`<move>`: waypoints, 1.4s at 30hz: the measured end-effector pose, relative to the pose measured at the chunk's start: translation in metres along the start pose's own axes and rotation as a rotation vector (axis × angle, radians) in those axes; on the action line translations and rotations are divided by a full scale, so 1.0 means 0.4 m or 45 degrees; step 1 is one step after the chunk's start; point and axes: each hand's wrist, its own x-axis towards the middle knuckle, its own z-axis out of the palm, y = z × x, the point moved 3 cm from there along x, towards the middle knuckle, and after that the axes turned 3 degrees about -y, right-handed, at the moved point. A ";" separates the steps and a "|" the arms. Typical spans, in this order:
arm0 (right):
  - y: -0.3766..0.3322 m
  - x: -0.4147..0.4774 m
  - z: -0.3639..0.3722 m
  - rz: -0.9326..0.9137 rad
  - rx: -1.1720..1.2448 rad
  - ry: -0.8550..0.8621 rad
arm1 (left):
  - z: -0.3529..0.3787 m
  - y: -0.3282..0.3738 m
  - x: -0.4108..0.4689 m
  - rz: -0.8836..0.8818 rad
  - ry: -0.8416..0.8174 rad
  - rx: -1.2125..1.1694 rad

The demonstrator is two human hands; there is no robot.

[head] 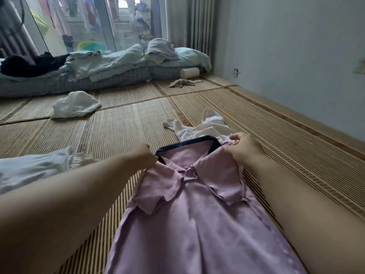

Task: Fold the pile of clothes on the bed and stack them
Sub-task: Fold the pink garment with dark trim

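A pink shirt (197,210) lies flat on a bamboo mat (122,123), running from the bottom centre of the frame up to the middle, collar end farthest from the camera. A dark blue band (189,142) runs along its top edge. The left hand (147,155), coming in from the lower left, has its fingers curled and pinches the shirt's top left corner, right where the band ends. The right hand (244,150), coming in from the lower right, grasps the cloth at the top right corner, with its thumb and fingers closed on a bunch of fabric. Just above the shirt, touching its top edge, a crumpled white garment (207,126) lies on the mat. At the left edge of the frame sits a pale ruffled garment (37,167), partly behind the left forearm. Farther up on the left there is a white bundle (76,104), and in the upper centre a beige cloth (182,83). Along the top of the frame lie folded bedding (110,63), a black garment (29,65) and a white roll (190,73).
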 end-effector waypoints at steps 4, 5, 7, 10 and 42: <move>0.008 0.037 0.035 0.054 -0.007 -0.181 | 0.014 -0.058 0.035 -0.157 -0.088 0.066; 0.011 0.048 0.041 0.052 0.025 -0.209 | 0.015 -0.065 0.043 -0.169 -0.094 0.008; 0.006 0.063 0.040 0.041 0.093 -0.265 | 0.015 -0.071 0.060 -0.159 -0.114 -0.195; -0.014 0.092 0.013 -0.048 0.025 -0.249 | -0.003 -0.071 0.078 -0.101 -0.181 -0.563; 0.160 -0.457 0.032 -0.008 -0.892 -0.429 | 0.109 -0.302 -0.569 0.984 -0.075 0.943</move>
